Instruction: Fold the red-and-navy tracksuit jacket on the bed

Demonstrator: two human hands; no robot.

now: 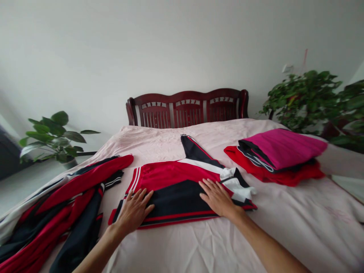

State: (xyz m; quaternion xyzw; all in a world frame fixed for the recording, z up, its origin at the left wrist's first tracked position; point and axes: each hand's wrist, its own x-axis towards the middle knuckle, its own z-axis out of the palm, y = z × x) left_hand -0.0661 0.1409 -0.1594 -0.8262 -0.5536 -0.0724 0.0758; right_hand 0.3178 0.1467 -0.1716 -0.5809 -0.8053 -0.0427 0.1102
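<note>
A red, navy and white jacket (176,187) lies partly folded on the pink bed sheet (284,220), one dark sleeve stretching toward the headboard. My left hand (135,211) rests flat on its lower left part, fingers spread. My right hand (217,197) lies flat on its right side near the white collar, fingers stretched out. Neither hand holds anything.
A heap of unfolded red and navy garments (57,212) lies at the left edge of the bed. A folded stack of magenta, navy and red clothes (280,155) sits at the right. A dark wooden headboard (187,108) stands behind, with potted plants (54,138) on both sides.
</note>
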